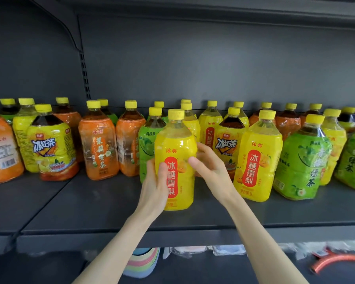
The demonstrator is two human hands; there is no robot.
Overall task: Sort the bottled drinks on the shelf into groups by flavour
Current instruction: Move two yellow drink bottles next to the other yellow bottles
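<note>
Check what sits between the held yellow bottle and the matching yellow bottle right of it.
Head view: the right hand, on the held yellow bottle, fills the gap; an iced black tea bottle stands behind it.

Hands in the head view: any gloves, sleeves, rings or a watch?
The left hand and right hand are bare: no gloves, rings, watch or band show. The left forearm and right forearm are uncovered to the frame's bottom edge, no sleeve in view.
</note>
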